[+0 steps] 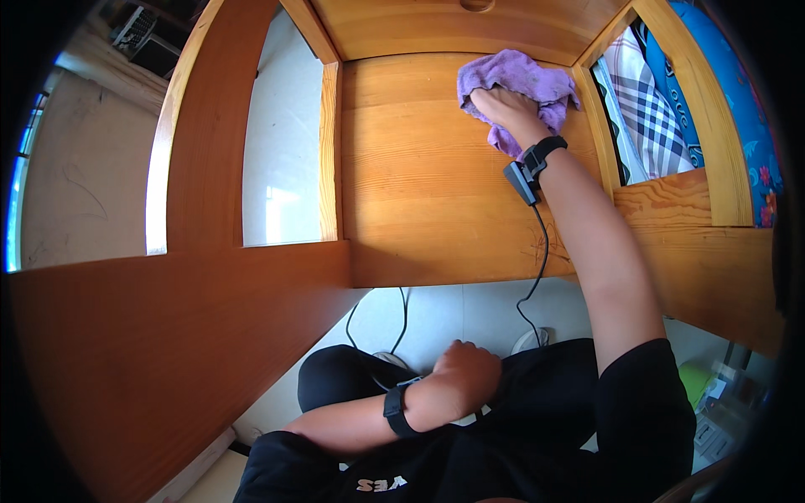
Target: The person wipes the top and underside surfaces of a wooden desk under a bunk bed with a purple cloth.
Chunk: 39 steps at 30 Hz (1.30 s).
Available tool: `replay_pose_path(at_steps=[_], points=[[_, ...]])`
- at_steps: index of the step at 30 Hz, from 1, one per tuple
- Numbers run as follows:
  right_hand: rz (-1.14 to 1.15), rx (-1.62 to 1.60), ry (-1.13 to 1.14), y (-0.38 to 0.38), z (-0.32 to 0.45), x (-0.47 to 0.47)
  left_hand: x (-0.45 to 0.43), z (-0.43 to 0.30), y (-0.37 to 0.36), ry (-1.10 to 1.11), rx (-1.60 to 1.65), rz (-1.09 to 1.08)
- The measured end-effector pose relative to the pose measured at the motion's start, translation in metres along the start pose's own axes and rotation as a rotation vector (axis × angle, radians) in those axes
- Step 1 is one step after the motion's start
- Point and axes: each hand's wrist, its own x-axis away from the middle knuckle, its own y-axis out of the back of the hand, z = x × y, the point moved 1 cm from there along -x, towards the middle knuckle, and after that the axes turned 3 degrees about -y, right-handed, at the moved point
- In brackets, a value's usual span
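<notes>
My right hand [506, 110] presses a purple cloth [516, 72] onto a varnished wooden board [427, 170], near its back right corner. The cloth is bunched over and around the fingers, so they are mostly hidden. A black strap with a small grey device [522, 182] is around the right wrist, and a thin black cable runs down from it over the board's front edge. My left hand [468, 380] rests low in front of my body above my lap, its fingers curled down out of sight. A black strap [396, 412] circles that wrist too.
Wooden rails and posts [210, 126] frame the board on the left, with pale floor showing through the gap. A back panel [453, 28] rises behind it. Through the right-hand frame show a plaid cloth [648, 107] and blue patterned bedding [723, 69]. Black cables hang below the front edge.
</notes>
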Motion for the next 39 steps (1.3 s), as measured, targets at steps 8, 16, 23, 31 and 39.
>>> replay_pose_path(at_steps=[8, 16, 23, 31, 39], points=[[0.163, 0.093, 0.143, -0.030, 0.076, -0.003, -0.019, 0.012, -0.004, 0.037, -0.024, -0.041], [0.128, -0.034, 0.243, -0.044, 0.093, 0.001, -0.008, 0.008, -0.001, 0.017, -0.024, -0.010], [0.097, -0.010, 0.149, -0.054, 0.094, -0.009, -0.014, 0.018, -0.005, 0.060, -0.043, -0.036], [0.106, 0.020, 0.393, -0.048, 0.110, -0.002, -0.019, 0.010, -0.003, 0.013, -0.052, -0.036], [0.007, 0.093, 1.076, -0.069, 0.096, 0.049, -0.025, 0.000, -0.017, 0.026, -0.046, -0.012]])
